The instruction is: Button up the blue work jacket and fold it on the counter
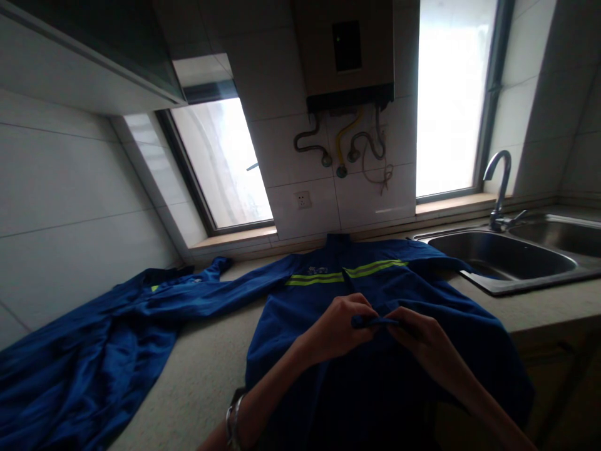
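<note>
Head view: a blue jacket (370, 287) with yellow-green stripes lies spread on the counter (201, 366), collar toward the tiled wall, lower part at the near edge. The left hand (339, 326) and right hand (417, 341) are close together over its front, each pinching a narrow fold of its fabric between the fingers. One sleeve extends to a second blue garment (126, 351) at left; the other reaches the sink (498, 254).
</note>
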